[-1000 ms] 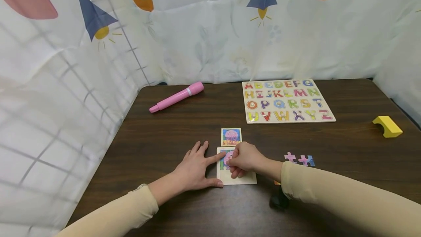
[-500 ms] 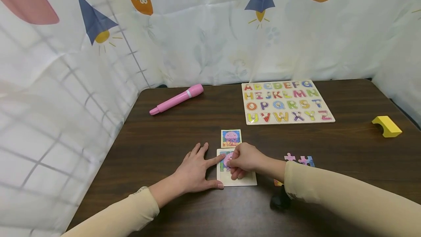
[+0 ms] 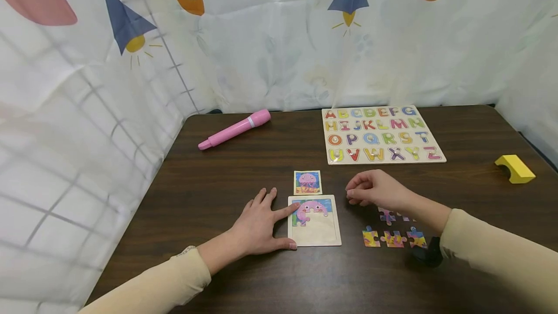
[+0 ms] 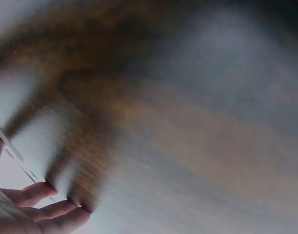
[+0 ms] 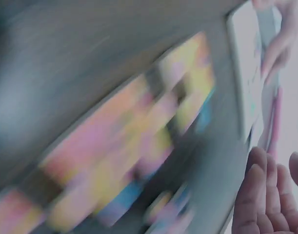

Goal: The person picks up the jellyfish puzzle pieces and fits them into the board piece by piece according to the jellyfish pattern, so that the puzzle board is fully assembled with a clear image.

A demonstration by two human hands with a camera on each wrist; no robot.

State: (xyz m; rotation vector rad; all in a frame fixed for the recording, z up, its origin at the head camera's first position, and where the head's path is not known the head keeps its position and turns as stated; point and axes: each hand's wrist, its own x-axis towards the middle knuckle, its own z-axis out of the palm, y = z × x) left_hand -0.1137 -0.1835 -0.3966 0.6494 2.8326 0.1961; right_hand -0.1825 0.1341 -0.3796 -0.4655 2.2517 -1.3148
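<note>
My left hand lies with fingers spread at the left side of a square wooden puzzle board. Its index fingertip rests on the joined jigsaw pieces, which show a pink jellyfish along the top and upper left; the thumb touches the board's lower left edge. Right of the board, my right hand hovers with loosely bent fingers, and the right wrist view shows thumb and fingers apart with nothing between. Loose jigsaw pieces lie in two rows below it, the upper row partly hidden by that hand and forearm.
A small jellyfish picture card lies just behind the board. Farther back are an alphabet peg board and a pink pen-shaped stick. A yellow arch block sits at the right. A patterned curtain hangs behind the table.
My right hand has left the puzzle board and moved right, toward the loose pieces, uncovering the board's joined pieces. My left hand has stayed in place.
</note>
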